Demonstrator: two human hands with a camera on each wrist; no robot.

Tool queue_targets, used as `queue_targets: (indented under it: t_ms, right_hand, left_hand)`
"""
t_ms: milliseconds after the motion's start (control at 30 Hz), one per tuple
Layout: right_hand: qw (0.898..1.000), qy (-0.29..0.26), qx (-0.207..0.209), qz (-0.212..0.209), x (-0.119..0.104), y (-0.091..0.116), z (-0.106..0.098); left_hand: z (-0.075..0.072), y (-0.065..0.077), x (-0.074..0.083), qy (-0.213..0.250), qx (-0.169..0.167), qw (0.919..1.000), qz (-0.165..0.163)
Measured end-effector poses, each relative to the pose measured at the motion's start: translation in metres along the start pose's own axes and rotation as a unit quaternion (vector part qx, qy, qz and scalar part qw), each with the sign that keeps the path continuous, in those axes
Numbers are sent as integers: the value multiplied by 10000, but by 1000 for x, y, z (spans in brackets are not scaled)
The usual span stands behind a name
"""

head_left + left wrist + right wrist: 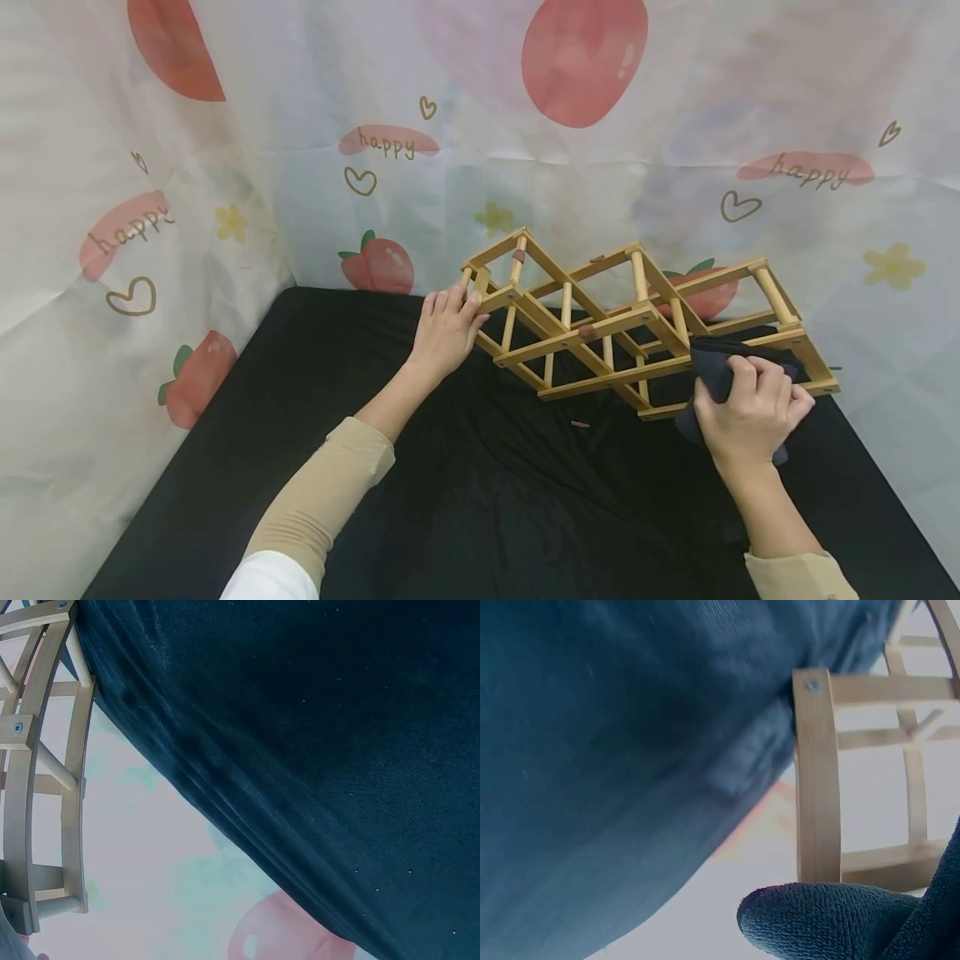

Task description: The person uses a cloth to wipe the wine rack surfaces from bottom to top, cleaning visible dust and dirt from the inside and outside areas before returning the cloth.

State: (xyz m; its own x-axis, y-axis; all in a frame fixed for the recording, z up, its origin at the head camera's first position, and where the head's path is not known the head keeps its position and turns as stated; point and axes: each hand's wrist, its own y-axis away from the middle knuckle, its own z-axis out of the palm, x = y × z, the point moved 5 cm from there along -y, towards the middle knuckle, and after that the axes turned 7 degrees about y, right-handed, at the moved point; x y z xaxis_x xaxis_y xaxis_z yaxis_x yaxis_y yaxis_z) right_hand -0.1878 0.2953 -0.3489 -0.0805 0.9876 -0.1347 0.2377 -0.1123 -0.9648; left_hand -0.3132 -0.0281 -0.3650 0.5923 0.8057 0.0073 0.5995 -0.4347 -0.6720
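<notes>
Sleeves [322,492], right fingers [771,383] clutching dark cloth [712,367], left fingers [444,304] gripping wooden rack [622,321], backdrop [480,83] (reading "happy")

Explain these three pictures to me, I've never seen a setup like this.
There's no machine here, just a person working bare-handed. The first, widest picture comes from a camera worn on the head, looking forward and down. The other two come from cameras on the left and right wrists. The left hand holds one end of a wooden rack; the right hand grips a dark cloth at the other end. On the black table cover lies a small reddish-brown scrap, too small to identify.
</notes>
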Motion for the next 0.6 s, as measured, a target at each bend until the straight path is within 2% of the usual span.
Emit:
queue_targets:
  t_ms: [267,600]
  right_hand:
    - [9984,23,179,533,-2,-16,-13]
    - [9981,-320,267,445,-28,-23,-17]
  left_hand:
    - [1,0,0,68,53,10000,-7]
    - [0,0,0,86,105,9999,-20]
